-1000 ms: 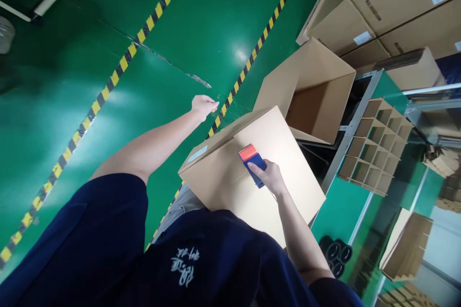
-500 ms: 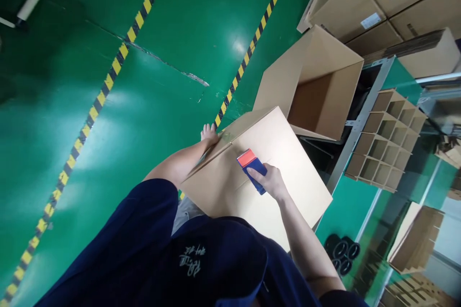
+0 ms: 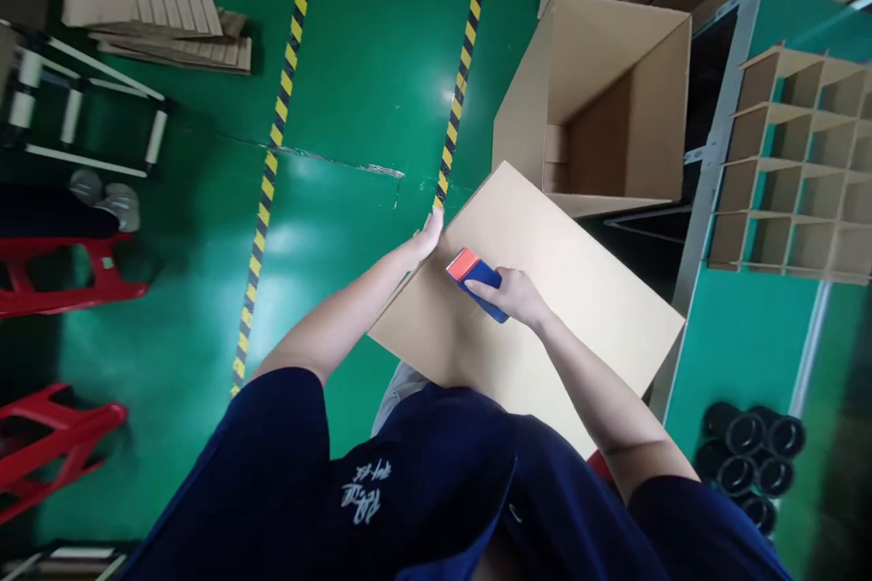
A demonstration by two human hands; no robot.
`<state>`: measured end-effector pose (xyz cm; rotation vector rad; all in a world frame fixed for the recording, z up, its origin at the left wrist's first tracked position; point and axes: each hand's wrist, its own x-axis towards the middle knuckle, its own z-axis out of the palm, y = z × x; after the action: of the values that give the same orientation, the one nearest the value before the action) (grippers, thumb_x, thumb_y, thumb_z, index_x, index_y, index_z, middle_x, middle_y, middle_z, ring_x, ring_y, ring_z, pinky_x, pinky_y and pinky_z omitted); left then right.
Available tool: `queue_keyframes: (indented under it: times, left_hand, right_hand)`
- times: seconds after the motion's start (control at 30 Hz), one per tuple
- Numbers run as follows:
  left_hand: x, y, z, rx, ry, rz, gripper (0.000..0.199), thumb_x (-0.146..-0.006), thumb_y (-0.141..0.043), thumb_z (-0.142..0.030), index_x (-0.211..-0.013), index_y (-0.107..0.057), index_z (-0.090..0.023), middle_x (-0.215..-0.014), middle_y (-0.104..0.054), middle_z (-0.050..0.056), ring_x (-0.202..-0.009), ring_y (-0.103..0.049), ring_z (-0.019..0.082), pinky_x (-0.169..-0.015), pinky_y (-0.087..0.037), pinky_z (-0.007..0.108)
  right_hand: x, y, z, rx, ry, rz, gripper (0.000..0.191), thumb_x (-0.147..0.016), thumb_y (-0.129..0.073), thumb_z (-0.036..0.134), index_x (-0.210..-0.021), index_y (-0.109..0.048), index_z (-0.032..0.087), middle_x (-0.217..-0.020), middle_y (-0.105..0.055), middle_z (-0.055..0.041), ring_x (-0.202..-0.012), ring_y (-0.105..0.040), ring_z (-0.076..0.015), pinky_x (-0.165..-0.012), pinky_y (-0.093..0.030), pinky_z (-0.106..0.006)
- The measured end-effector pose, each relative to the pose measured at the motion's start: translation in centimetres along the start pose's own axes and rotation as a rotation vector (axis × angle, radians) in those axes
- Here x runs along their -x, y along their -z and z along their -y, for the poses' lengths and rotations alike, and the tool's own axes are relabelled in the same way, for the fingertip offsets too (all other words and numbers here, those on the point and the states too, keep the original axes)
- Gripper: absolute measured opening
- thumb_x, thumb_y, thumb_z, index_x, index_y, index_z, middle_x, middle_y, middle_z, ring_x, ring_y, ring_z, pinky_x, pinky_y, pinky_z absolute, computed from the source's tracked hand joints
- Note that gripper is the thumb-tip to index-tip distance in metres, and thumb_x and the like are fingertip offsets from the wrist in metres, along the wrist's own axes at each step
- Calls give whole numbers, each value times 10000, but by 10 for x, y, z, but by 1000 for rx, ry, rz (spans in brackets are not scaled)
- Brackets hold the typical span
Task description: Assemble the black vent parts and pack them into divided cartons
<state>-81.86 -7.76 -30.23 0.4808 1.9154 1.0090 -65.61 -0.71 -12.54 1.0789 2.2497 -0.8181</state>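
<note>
In front of my body is a closed-up cardboard carton [image 3: 572, 272], set at an angle, with a broad plain face turned up towards me. My right hand [image 3: 519, 295] grips a blue tape dispenser [image 3: 488, 289] with an orange-red end, held over that face; whether it touches the cardboard I cannot tell. At the carton's left edge is my left hand [image 3: 429, 234], its fingers stretched out and laid against the side. Part of that palm is hidden from me.
An open empty carton [image 3: 619, 100] stands beyond mine. To the right, a cardboard divider grid [image 3: 794, 168] and black rings [image 3: 749, 454] lie on a green bench [image 3: 749, 318]. Red stools [image 3: 64, 268], a person's shoes [image 3: 115, 200] and flat cardboard [image 3: 156, 14] are at left.
My view has swung left, bringing the stools into sight. The carton has turned so its upper face shows more squarely. My left hand now lies flat at its edge; the right still grips the dispenser.
</note>
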Motion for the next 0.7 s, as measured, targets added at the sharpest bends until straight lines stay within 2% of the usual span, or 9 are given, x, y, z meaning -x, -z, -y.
queue_keyframes:
  times: [0.1,0.17,0.23,0.33,0.4,0.5,0.6,0.63,0.7]
  left_hand:
    - [24,-1,-11,-167,-65,-29,638,-1062,-110,-449,-1657,-222,-248,-1729,-181,25,-1606,-101,193,-1291,-68,485]
    - [34,2,-17,-278,-92,-71,642,-1058,-137,-428,-1669,-165,-233,-1738,-125,14,-1612,-36,198,-1291,-4,505]
    - [39,9,-22,-381,-94,-108,651,-1054,-154,-418,-1672,-136,-214,-1741,-99,12,-1612,-9,208,-1289,24,519]
    - [50,8,-34,-544,-90,-204,651,-1055,-167,-390,-1672,-124,-187,-1742,-81,18,-1612,0,213,-1287,54,517]
    - [66,-15,-47,-649,-93,-304,659,-1057,-193,-388,-1671,-119,-161,-1744,-57,42,-1612,20,229,-1284,77,518]
    - [99,-81,-69,-782,-199,-314,695,-1051,-268,-420,-1669,-127,-134,-1745,-24,84,-1611,48,265,-1282,108,495]
    - [125,-140,-80,-816,-289,-244,710,-1048,-300,-429,-1670,-123,-136,-1744,-22,100,-1611,49,274,-1282,122,475]
    - [129,-151,-81,-806,-295,-241,711,-1047,-302,-424,-1670,-119,-135,-1744,-22,105,-1610,51,276,-1280,123,483]
    - [128,-160,-81,-785,-309,-244,714,-1043,-308,-412,-1669,-116,-127,-1742,-20,118,-1610,54,285,-1277,121,512]
  right_hand:
    - [3,-4,-2,-28,57,-17,523,-825,-723,685,-700,-566,202,-669,-668,-68,-607,-624,-191,-515,-379,-272]
    - [11,-2,-15,-84,77,11,514,-817,-731,678,-708,-580,199,-665,-667,-60,-602,-625,-188,-514,-384,-268]
    - [29,5,-45,-157,83,58,512,-798,-740,676,-704,-595,194,-648,-660,-49,-591,-625,-183,-509,-391,-263]
    - [74,22,-120,-241,58,97,549,-761,-727,721,-746,-638,180,-651,-662,-42,-592,-631,-184,-511,-414,-261]
    - [108,32,-178,-266,13,109,592,-738,-710,759,-782,-656,172,-667,-665,-46,-601,-629,-188,-522,-432,-268]
    - [153,38,-248,-286,-48,108,616,-718,-697,785,-788,-660,175,-672,-664,-49,-612,-624,-195,-548,-450,-280]
    - [181,40,-292,-290,-74,97,597,-731,-701,767,-842,-689,180,-700,-689,-57,-630,-637,-202,-571,-441,-284]
    - [188,42,-303,-284,-76,92,589,-743,-699,757,-872,-700,183,-709,-695,-57,-631,-639,-202,-575,-433,-284]
    - [200,46,-327,-258,-85,77,569,-767,-690,745,-892,-705,190,-703,-692,-51,-619,-634,-195,-573,-413,-282]
